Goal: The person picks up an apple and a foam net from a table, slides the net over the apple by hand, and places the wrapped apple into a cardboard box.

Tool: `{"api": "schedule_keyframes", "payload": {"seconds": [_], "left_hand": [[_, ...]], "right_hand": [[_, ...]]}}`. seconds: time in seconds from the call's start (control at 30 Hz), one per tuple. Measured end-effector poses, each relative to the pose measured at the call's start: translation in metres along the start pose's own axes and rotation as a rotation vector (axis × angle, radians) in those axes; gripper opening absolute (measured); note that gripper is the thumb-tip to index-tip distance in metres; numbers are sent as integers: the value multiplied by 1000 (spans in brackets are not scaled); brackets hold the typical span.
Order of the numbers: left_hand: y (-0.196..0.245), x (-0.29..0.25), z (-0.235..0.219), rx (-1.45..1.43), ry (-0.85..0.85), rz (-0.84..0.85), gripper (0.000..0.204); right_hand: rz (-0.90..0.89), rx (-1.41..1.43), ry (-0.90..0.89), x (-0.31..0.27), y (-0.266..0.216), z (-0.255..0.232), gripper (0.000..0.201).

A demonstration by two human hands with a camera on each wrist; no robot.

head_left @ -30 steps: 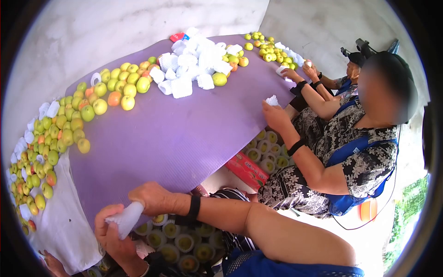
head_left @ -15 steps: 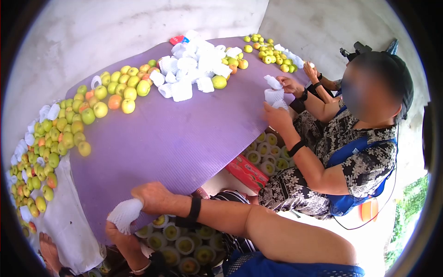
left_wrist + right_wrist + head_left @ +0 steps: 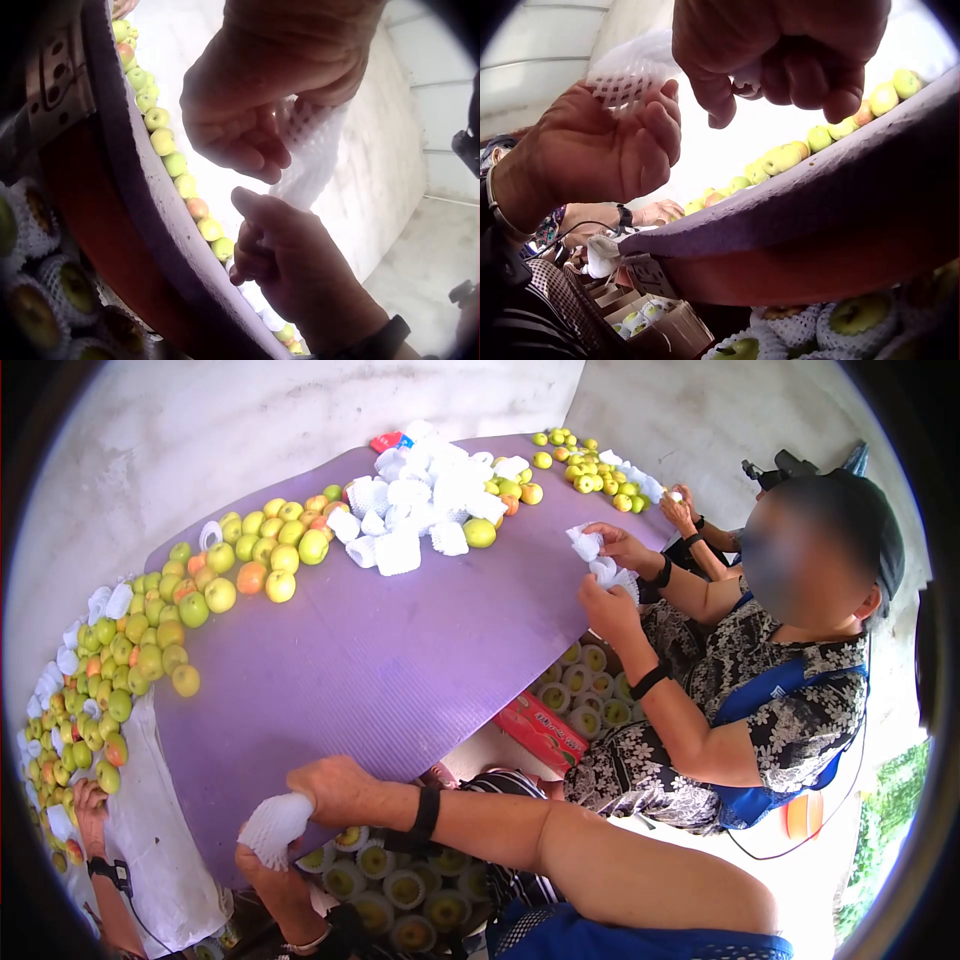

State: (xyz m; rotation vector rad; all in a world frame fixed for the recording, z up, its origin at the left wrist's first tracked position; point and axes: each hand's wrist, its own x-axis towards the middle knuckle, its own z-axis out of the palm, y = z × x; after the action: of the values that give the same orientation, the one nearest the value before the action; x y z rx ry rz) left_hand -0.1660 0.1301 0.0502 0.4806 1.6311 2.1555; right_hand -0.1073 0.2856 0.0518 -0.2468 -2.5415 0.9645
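Observation:
A white foam net sleeve (image 3: 278, 830) is stretched between my two hands above the near edge of the purple-covered table (image 3: 380, 690). My right hand (image 3: 345, 790) pinches its upper right end, thumb against curled fingers. My left hand (image 3: 275, 888) grips the lower left end, and in the right wrist view the mesh (image 3: 622, 84) spreads beside the curled fingers of that hand. No apple shows inside the sleeve. Below my hands, apples in foam nets (image 3: 403, 890) fill a container, partly hidden by my right forearm.
Loose green and reddish apples (image 3: 190, 605) line the table's far and left sides. A heap of foam sleeves (image 3: 425, 490) lies at the back. On the right, another person (image 3: 690, 690) holds foam sleeves above a red box (image 3: 540, 730). Someone's hand (image 3: 90, 815) reaches in at left.
My left hand has shifted down and right, and the sleeve has spread wider between my hands. The neighbour's hands came together on foam sleeves. Another person's hand moved up to the left-hand apples.

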Motion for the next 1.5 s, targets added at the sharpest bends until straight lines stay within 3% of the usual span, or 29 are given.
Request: {"api": "schedule_keyframes", "payload": {"seconds": [0.23,0.43,0.77,0.8,0.87,0.93,1.0,1.03,1.07,1.13,1.2,1.3,1.37,1.43,1.5], "left_hand": [[0,-3,5,-25,67,-15,28],[3,-1,2,16,-40,-12,25],[9,0,2,48,-29,60,25],[9,-1,2,47,-6,70,25],[9,-1,0,60,38,87,25],[7,3,-3,102,54,172,17],[9,9,-8,80,149,136,17],[9,10,-11,43,226,94,17],[9,9,-14,121,263,134,16],[17,9,-10,29,344,64,16],[21,10,-12,-83,385,10,18],[20,12,-15,-51,375,-2,19],[20,15,-16,-67,402,23,18],[18,16,-20,-83,417,21,17],[17,15,-25,-96,433,30,17]], "right_hand": [[-8,-6,-18,0,0,-1,21],[-23,-17,-6,-1,2,4,21],[-47,5,-15,0,4,8,16],[-13,-1,-75,1,2,7,16],[3,10,-146,0,0,4,19],[75,220,-265,3,-9,-20,47],[-40,230,33,7,13,-16,84],[36,342,112,13,16,-38,89],[25,312,416,15,24,-54,81],[87,595,851,21,47,-77,46],[205,645,1059,17,61,-89,33],[263,609,968,5,64,-69,33],[321,467,705,7,63,-51,34],[309,508,670,25,51,-43,37],[212,77,388,48,42,-49,38]]}}
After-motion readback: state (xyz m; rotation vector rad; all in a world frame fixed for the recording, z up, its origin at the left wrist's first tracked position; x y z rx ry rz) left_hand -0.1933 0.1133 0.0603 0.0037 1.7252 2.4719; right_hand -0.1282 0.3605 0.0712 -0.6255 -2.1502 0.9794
